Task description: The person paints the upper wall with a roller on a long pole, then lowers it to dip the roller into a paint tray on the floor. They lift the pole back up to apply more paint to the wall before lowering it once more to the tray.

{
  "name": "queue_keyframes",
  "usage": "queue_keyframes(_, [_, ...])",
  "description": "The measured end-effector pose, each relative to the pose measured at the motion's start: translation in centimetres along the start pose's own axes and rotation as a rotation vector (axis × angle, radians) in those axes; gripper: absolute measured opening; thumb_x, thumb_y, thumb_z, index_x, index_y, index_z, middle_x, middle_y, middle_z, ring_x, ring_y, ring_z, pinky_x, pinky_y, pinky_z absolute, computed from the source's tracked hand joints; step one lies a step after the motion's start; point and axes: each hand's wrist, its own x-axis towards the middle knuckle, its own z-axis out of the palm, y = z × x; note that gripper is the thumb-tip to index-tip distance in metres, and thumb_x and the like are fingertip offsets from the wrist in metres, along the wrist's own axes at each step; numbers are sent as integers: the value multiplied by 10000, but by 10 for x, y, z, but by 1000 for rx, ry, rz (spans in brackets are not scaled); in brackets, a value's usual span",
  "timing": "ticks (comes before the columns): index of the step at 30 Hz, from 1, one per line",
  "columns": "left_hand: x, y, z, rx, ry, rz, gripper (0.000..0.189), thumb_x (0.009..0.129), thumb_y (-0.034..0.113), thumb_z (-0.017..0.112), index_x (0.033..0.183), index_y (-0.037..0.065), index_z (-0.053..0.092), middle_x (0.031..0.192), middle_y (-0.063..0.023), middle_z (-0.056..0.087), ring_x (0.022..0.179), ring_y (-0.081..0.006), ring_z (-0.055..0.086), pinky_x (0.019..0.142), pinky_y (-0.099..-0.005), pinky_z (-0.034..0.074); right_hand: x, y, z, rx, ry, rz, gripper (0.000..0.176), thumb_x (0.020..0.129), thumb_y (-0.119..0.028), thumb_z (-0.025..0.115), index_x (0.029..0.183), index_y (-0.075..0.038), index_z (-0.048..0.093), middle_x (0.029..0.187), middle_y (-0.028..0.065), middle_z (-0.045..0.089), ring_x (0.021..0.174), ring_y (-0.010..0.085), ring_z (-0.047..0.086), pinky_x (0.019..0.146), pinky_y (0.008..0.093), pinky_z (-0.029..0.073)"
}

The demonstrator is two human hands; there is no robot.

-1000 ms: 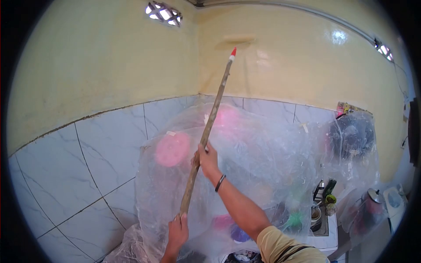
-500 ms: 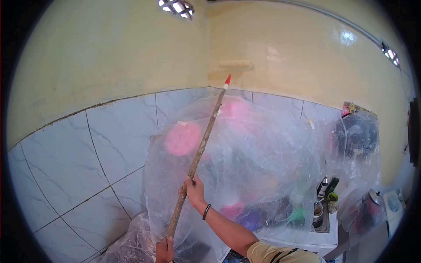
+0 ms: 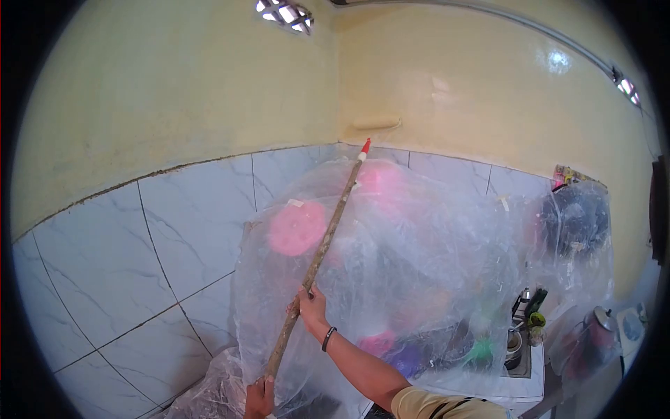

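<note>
A long wooden stick (image 3: 322,248) slants up from the bottom of the view, with a paint roller (image 3: 377,124) fixed to its far end by a red handle (image 3: 366,146). The roller lies against the yellow wall (image 3: 447,77), just above the tile edge near the corner. My right hand (image 3: 312,308), with a dark band at the wrist, is wrapped round the middle of the stick. Lower down, my left hand (image 3: 259,399) grips the stick near its bottom end and is partly cut off by the frame.
Clear plastic sheeting (image 3: 426,244) covers pink, purple and green items below the wall. Marbled white tiles (image 3: 188,230) line the lower left wall. At the right are a sink (image 3: 518,364) with utensils, a covered pot (image 3: 601,328) and a dark wrapped object (image 3: 574,218).
The roller has moved down the wall, closer to the tile edge. Both hands keep their hold on the stick. The view has shifted slightly.
</note>
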Motion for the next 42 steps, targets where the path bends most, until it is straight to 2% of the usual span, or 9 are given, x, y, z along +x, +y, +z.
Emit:
queue_keyframes(1, [8, 12, -6, -21, -84, -126, 401, 968, 287, 426, 740, -20, 550, 576, -157, 562, 541, -311, 588, 532, -419, 430, 6, -3, 1, -6, -8, -14, 141, 951, -107, 514, 1014, -9, 435, 663, 62, 489, 477, 198, 559, 472, 364, 538])
queue_keyframes(4, [37, 12, -3, -94, -93, -39, 401, 977, 284, 406, 773, -30, 551, 632, -225, 570, 613, -431, 576, 555, -468, 428, 34, -14, 9, -28, -23, -55, 139, 947, -94, 512, 1045, -24, 442, 666, 64, 491, 483, 201, 568, 469, 365, 535])
queue_keyframes(7, [72, 23, -1, -82, -54, 34, 427, 984, 301, 398, 743, -19, 543, 593, -185, 560, 566, -346, 586, 532, -423, 423, 50, -47, 23, -34, -74, -97, 151, 948, -102, 514, 1058, -25, 446, 701, 78, 511, 525, 200, 576, 499, 373, 546])
queue_keyframes(10, [106, 44, 0, -229, -114, -131, 444, 991, 328, 393, 733, -5, 533, 567, -114, 540, 517, -237, 548, 507, -382, 408, 82, -64, 31, -85, -99, -156, 287, 944, -104, 519, 1204, -22, 431, 743, 74, 520, 552, 194, 593, 521, 371, 557])
queue_keyframes(16, [161, 86, -10, -304, -97, -264, 456, 992, 374, 400, 724, 26, 521, 565, -33, 487, 498, -134, 468, 472, -313, 383, 128, -71, 33, -313, -27, -254, 630, 941, -133, 535, 1466, -36, 202, 862, 114, 566, 677, 225, 656, 577, 348, 568])
queue_keyframes(19, [196, 90, -15, -302, -80, -205, 479, 988, 425, 381, 743, 34, 509, 566, -29, 479, 485, -124, 456, 452, -306, 376, 96, -100, 35, -143, -54, -216, 628, 924, -130, 536, 1459, -3, 233, 867, 125, 592, 675, 211, 669, 544, 302, 556])
queue_keyframes(22, [234, 104, -32, -262, -53, -181, 504, 981, 467, 369, 742, 43, 500, 561, -21, 463, 476, -120, 445, 439, -302, 370, 89, -114, 26, -165, -118, -186, 646, 939, -157, 547, 1465, -17, 198, 928, 155, 584, 718, 235, 661, 587, 332, 565])
queue_keyframes(28, [296, 170, -70, -284, -9, -150, 523, 964, 525, 369, 762, 59, 490, 550, -18, 424, 448, -119, 409, 395, -284, 341, 84, -138, -3, -201, -113, -344, 574, 929, -147, 561, 1424, 0, 310, 895, 111, 580, 699, 190, 669, 541, 302, 556])
queue_keyframes(42, [426, 211, -123, -321, -40, -161, 517, 932, 608, 361, 765, 120, 399, 512, 21, 334, 377, -76, 282, 350, -247, 257, 35, -236, -76, -229, -108, -652, 510, 943, -128, 545, 1395, -4, 344, 924, 107, 580, 769, 184, 653, 597, 285, 555])
